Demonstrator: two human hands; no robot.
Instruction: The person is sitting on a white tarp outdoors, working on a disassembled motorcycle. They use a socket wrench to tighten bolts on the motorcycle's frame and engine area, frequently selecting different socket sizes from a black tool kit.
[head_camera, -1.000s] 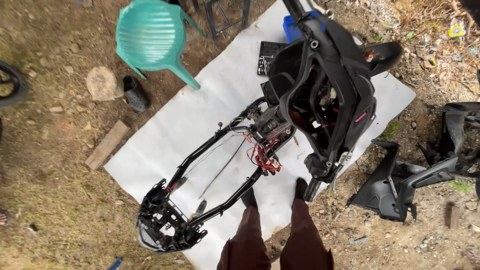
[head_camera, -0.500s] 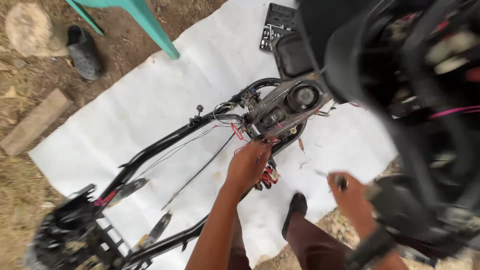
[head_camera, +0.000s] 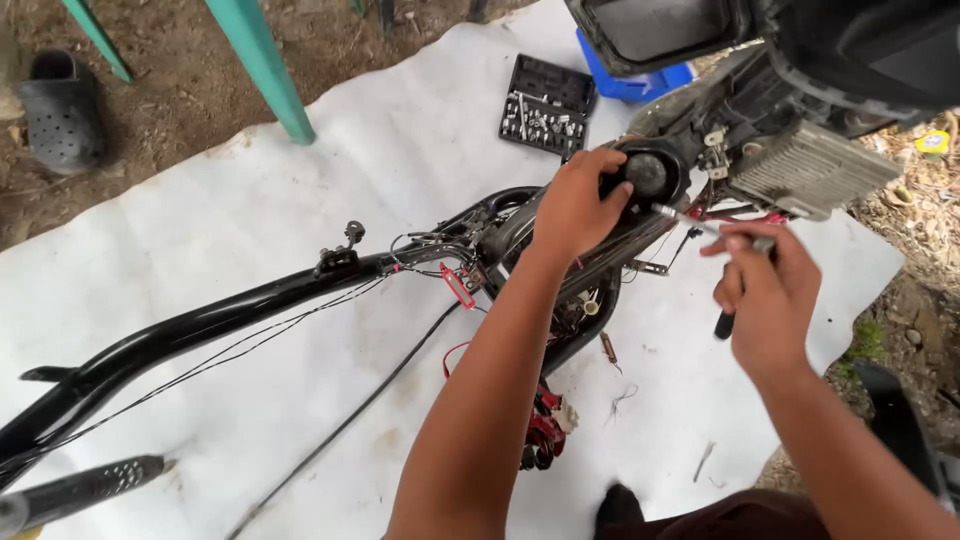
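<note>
While the stripped black tubular frame (head_camera: 200, 330) lies on a white sheet (head_camera: 300, 170), the left hand (head_camera: 578, 205) cups a round, matte black horn-like part (head_camera: 647, 175) at the frame's front, fingers pressed around its rim. Just right of it, the right hand (head_camera: 765, 295) pinches a slim metal screwdriver (head_camera: 700, 225), its tip touching the round part's edge. An open socket set (head_camera: 548, 105) sits beyond.
</note>
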